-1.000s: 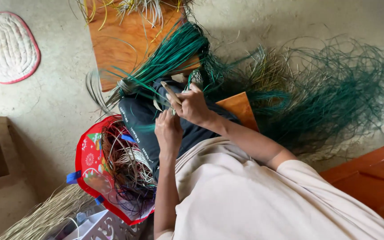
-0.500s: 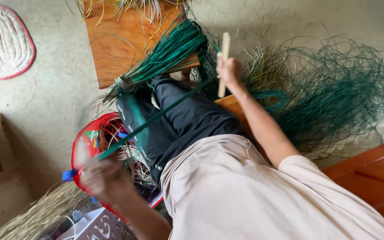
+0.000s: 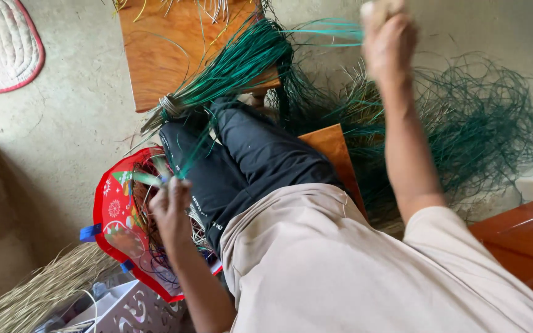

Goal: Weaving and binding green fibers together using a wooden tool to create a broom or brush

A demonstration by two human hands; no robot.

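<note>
Left hand (image 3: 171,206): low over the red bag (image 3: 115,216), pinching the end of a green strand (image 3: 186,163).
Right hand (image 3: 388,38): raised high, blurred, clenched on a pale stick whose top leaves the frame.
Green bundle (image 3: 232,68): tied at one end, lying across the wooden tabletop (image 3: 168,46) and the black-trousered knees.
Loose green strands (image 3: 495,129): heaped on the floor, right.

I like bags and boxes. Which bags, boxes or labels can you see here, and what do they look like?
Red bag: on the floor beside the left hand, open, red with white and green pictures, blue trim, strands inside.
White box: bottom edge, below the red bag, white with grey swirls.
Trouser print: small white marks on black cloth.
</note>
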